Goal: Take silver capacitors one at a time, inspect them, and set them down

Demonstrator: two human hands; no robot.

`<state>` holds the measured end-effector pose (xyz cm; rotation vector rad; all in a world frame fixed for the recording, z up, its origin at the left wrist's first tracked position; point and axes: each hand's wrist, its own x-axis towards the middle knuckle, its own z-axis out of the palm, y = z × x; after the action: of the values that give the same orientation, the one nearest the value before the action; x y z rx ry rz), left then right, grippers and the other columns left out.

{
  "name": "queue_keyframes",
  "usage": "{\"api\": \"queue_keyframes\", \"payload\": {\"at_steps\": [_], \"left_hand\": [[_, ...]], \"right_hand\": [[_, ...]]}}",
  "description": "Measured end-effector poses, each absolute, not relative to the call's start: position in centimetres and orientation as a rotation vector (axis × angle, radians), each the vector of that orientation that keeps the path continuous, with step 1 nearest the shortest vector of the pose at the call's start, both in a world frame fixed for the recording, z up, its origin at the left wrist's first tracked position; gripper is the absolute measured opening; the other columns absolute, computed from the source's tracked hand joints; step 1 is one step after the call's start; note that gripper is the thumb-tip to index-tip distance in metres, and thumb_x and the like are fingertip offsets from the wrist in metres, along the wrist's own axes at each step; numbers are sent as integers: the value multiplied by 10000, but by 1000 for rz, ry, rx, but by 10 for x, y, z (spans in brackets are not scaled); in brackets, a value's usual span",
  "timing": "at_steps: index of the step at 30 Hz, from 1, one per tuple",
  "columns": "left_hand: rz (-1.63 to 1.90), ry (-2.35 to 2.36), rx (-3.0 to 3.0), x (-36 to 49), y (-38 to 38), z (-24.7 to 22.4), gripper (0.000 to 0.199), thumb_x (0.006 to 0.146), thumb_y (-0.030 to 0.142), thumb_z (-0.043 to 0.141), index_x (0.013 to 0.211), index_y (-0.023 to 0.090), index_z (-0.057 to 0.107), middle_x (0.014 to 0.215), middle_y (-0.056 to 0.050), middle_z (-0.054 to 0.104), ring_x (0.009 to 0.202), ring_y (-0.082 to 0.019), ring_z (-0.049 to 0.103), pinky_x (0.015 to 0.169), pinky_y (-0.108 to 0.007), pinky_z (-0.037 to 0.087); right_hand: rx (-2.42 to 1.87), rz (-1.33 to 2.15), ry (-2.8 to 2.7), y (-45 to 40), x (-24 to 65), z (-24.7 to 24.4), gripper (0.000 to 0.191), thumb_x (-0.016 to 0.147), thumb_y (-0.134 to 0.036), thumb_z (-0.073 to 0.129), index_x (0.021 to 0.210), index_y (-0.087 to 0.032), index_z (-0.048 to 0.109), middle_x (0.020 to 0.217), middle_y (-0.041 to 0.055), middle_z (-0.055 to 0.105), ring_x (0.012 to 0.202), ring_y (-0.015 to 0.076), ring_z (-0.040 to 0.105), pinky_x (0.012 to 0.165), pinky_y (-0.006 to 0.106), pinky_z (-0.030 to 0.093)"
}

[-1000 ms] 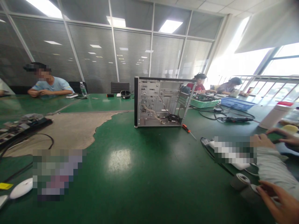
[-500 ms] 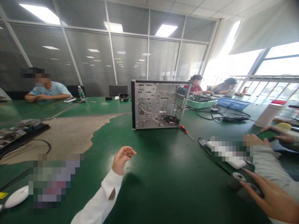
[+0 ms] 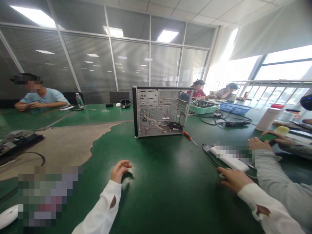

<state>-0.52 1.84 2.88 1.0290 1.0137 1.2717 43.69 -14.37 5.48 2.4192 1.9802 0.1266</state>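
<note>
The blurred white object (image 3: 230,162) and its black cable (image 3: 208,158) lie just beyond the right hand (image 3: 234,179), its grip open, fingers spread, empty. The left hand (image 3: 119,171) rests loosely curled on the green surface (image 3: 156,201), holding nothing. Farther off stands the open computer case (image 3: 159,112) — a careless knock could topple it onto the red-handled screwdriver (image 3: 187,135) beside it.

My table (image 3: 158,201): green top, worn tan patch (image 3: 56,143) on the left. Computer case (image 3: 159,112) stands upright on it, screwdriver (image 3: 187,135) just beside it. Further right, green crate (image 3: 203,109), blue basket (image 3: 234,108), white bottle (image 3: 266,119).
</note>
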Motion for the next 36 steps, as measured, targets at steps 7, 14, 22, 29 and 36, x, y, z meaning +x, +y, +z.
{"api": "queue_keyframes", "payload": {"at_steps": [7, 14, 22, 29, 36], "left_hand": [[1243, 970, 1247, 1, 14, 24, 264, 479, 137, 490, 739, 152, 533, 605, -17, 618, 641, -167, 563, 607, -273, 407], [1231, 1015, 1547, 9, 2, 21, 315, 537, 173, 526, 852, 163, 528, 826, -67, 617, 793, -207, 542, 650, -294, 380], [1101, 1061, 1836, 15, -5, 32, 543, 601, 219, 586, 1109, 205, 396, 1085, -102, 508, 925, -231, 493, 718, -331, 360], [1143, 1116, 1869, 45, -2, 40, 565, 595, 158, 565, 1130, 192, 383, 928, -66, 555, 854, -207, 514, 707, -316, 389], [1249, 1117, 1919, 47, -8, 40, 435, 622, 200, 564, 1047, 211, 473, 947, -72, 532, 899, -230, 487, 802, -349, 360]], "right_hand": [[2027, 71, 2438, -83, 309, 80, 313, 654, -203, 503, 965, -210, 468, 830, 57, 565, 772, 206, 547, 698, 317, 362], [1848, -298, 2961, -24, 207, 71, 559, 615, -193, 542, 1133, -212, 333, 958, 67, 529, 849, 212, 518, 740, 332, 377], [1906, -946, 3374, -15, 195, 14, 706, 550, -70, 496, 1191, -180, 221, 1007, 54, 477, 816, 135, 499, 782, 301, 400], [1869, -1065, 3404, -16, 197, 20, 734, 527, -26, 434, 1198, -215, 204, 970, 29, 488, 789, 122, 502, 751, 295, 423], [1866, -1032, 3409, -15, 198, 15, 707, 532, -44, 434, 1186, -206, 220, 979, 45, 493, 803, 143, 504, 758, 321, 421]]}}
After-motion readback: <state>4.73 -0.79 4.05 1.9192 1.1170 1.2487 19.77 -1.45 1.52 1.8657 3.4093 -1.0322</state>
